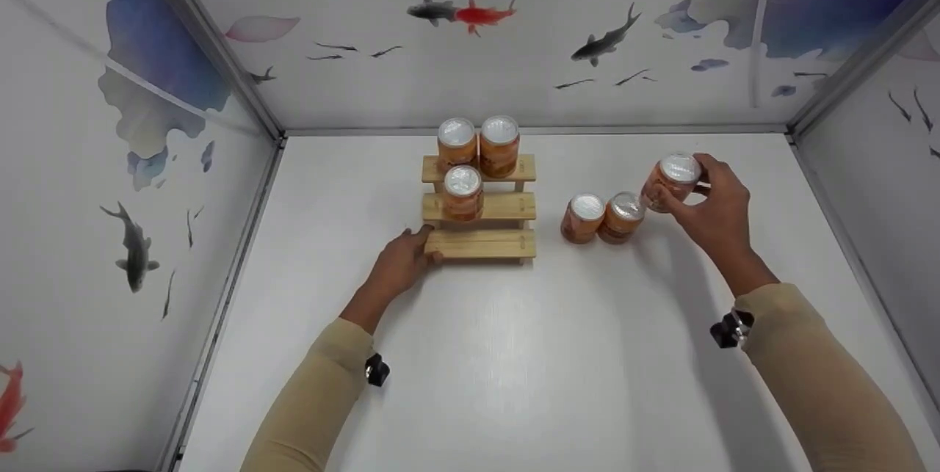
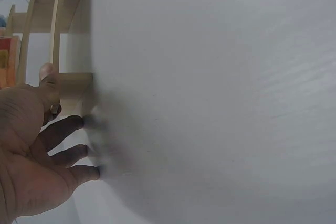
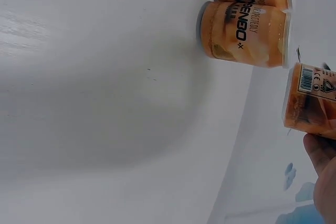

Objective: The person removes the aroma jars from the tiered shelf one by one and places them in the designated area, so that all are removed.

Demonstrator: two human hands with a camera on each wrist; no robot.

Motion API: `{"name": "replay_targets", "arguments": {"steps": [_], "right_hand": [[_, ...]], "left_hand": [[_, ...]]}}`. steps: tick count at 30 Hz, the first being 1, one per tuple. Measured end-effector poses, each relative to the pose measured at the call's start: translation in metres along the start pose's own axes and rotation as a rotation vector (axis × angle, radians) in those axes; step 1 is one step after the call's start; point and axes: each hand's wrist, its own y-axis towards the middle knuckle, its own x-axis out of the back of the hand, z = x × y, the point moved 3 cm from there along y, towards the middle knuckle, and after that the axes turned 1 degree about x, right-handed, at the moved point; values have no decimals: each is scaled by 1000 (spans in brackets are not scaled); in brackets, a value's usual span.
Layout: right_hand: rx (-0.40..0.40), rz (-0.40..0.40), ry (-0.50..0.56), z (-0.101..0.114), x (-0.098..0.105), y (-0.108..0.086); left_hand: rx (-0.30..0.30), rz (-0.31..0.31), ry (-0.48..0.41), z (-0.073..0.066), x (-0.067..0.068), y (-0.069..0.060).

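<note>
Orange can (image 1: 670, 180): pinched in right grip (image 1: 717, 211), raised off worktop (image 1: 470, 354) | standing can (image 1: 623, 221): near, left of that grip | wooden stand (image 1: 481, 243): lowest step pinched by left grip (image 1: 399, 264) | likely best: keep orange can upright, stand braced

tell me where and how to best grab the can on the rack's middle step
Probably best round the upper body of the can, just under its silvery top, coming from the front right. It stands upright, round-sided; two cans on the top step sit close behind it, while no can stands right of it on the middle step or in front on the bottom step.
</note>
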Motion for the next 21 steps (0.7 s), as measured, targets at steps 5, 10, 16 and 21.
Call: {"name": "replay_targets", "arguments": {"steps": [5,10,16,21], "right_hand": [[-6,-1,-8,-5,1,-2],[-28,7,-23,-9,2,-3],[-49,21,-17,-14,-1,-9],[-71,36,-24,-21,-6,-14]], "left_hand": [[-4,-3,-12,6,-3,2],[32,19,-10,-5,1,-2],[35,10,36,-8,1,-4],[50,14,26,-8,2,-5]]}}
